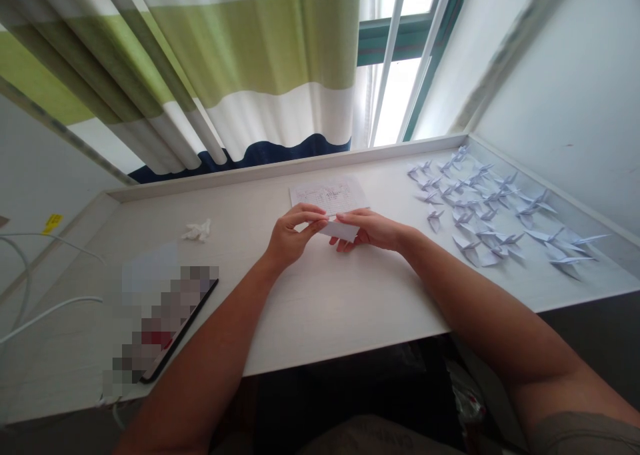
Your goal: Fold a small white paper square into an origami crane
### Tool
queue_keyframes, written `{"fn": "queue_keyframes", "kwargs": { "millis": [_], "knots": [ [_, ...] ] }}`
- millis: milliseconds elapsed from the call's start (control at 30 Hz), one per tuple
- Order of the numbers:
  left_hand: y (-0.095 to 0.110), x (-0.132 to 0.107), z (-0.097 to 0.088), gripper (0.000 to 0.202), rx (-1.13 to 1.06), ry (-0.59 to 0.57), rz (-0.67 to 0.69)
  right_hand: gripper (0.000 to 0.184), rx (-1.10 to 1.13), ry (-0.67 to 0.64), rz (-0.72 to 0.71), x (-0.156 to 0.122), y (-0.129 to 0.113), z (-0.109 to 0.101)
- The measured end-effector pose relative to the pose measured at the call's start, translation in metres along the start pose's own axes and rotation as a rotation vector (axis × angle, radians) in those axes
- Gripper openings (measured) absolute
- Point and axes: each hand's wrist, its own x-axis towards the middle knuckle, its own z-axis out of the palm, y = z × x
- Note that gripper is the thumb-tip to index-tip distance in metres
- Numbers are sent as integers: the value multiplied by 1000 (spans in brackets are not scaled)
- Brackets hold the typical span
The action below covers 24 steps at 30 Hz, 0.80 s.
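Between my two hands, above the middle of the white table (320, 308), is a small folded piece of white paper (341, 231). My left hand (296, 231) pinches its left end between thumb and fingers. On the other side, my right hand (367, 229) grips the right end, thumb on top and fingers curled beneath. Just beyond the hands lies a flat sheet of paper (327, 193) with faint printing or drawing on it. The fingers hide part of the folded paper, so its exact shape is unclear.
Many white origami cranes (467, 215) stand grouped at the table's right. A crumpled white tissue (197, 231) lies at the left, near a dark-edged device with a pixelated surface (175, 321). White cables (55, 318) cross the left side. A raised rim (280, 165) borders the back, below a curtain (260, 48).
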Motion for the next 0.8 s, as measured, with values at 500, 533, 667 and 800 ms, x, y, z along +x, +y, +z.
{"fn": "queue_keyframes", "kwargs": {
  "millis": [500, 533, 667, 800],
  "knots": [
    [4, -2, 15, 66, -502, -37, -522, 39, 76, 208, -262, 11, 10, 9],
    [6, -2, 15, 64, -513, -45, -528, 39, 42, 208, -277, 11, 11, 9],
    [9, -1, 11, 60, -561, -83, -560, 42, -1, 193, -313, 10, 10, 11],
    [6, 1, 5, 57, -565, 3, -559, 43, 25, 249, -334, 9, 7, 12]
  ]
}}
